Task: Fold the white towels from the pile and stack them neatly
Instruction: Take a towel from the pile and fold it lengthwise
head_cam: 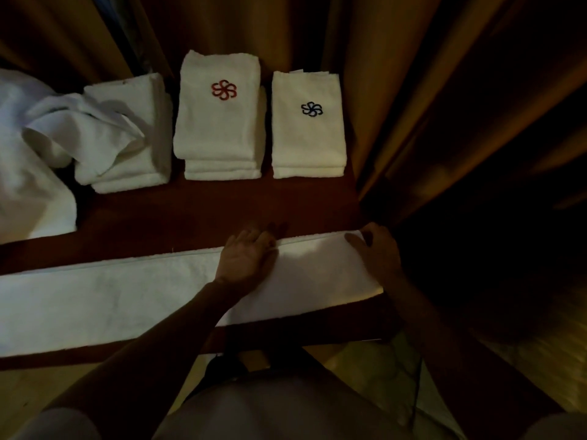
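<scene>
A long white towel (127,293), folded into a strip, lies across the near side of the dark wooden table (197,211). My left hand (251,258) rests flat on the strip near its middle, fingers over the far edge. My right hand (378,249) pinches the strip's far right corner. At the back stand three folded stacks: one with a red flower logo (219,122), one with a blue flower logo (308,125), and a plain one (133,166) on the left. The loose pile (31,154) spills over that plain stack.
Brown curtains (397,90) hang behind and to the right of the table. The table's right edge runs just past my right hand. A pale floor (374,369) shows below the front edge.
</scene>
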A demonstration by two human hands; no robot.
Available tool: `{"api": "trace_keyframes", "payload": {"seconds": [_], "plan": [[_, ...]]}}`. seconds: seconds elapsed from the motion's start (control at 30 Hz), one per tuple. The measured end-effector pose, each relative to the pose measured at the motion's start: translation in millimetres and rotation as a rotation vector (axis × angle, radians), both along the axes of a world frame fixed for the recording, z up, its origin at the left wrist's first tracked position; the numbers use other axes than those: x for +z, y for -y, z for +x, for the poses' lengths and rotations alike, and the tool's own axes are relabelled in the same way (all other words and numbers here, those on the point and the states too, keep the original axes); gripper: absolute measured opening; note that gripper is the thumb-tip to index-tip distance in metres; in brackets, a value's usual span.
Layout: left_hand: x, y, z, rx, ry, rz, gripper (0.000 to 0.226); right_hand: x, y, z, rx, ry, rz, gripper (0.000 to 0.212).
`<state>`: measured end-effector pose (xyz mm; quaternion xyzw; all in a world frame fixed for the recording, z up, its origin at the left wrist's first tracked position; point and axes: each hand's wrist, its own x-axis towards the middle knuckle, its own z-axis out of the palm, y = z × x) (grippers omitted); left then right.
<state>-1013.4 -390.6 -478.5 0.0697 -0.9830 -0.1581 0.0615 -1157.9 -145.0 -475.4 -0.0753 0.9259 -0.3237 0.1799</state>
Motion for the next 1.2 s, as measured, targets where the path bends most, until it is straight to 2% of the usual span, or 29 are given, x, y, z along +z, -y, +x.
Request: {"api": "trace_keyframes", "payload": {"seconds": [0.23,0.37,0.5,0.6,0.67,0.73,0.83,0.93,1.03,1.1,1.2], "plan": [[-1,3,-7,0.052,0.161,0.051,0.036,1,-7,35,-0.07,-0.084,0.106,0.039],[1,0,-8,0.06,0.162,0.059,0.037,-2,-11,40,-0.132,-0.06,0.096,0.042],[-1,2,-5,0.072,0.156,0.104,0.038,-2,-7,37,-0.13,-0.186,0.041,0.037],[1,3,-1,0.09,0.098,0.138,0.034,1,-4,40,-0.133,-0.281,0.019,0.043],[5,3,0,0.115,0.108,0.15,0.052,4,-3,42,-0.126,-0.335,-0.004,0.049],[5,4,-1,0.133,0.125,0.16,0.063,5,0,39,-0.107,-0.311,0.052,0.05],[3,6,-4,0.151,0.143,0.115,0.054,4,4,32,-0.099,-0.179,0.237,0.042],[3,5,-7,0.18,0.186,0.041,0.046,5,8,31,-0.105,-0.18,0.353,0.046],[3,3,-4,0.201,0.117,-0.001,0.033,2,5,33,-0.139,-0.171,0.381,0.052],[1,3,2,0.191,0.052,-0.036,0.034,-1,0,35,-0.143,-0.148,0.383,0.055],[-5,2,5,0.197,0.06,-0.078,0.035,0,-3,38,-0.139,-0.123,0.401,0.057]]}}
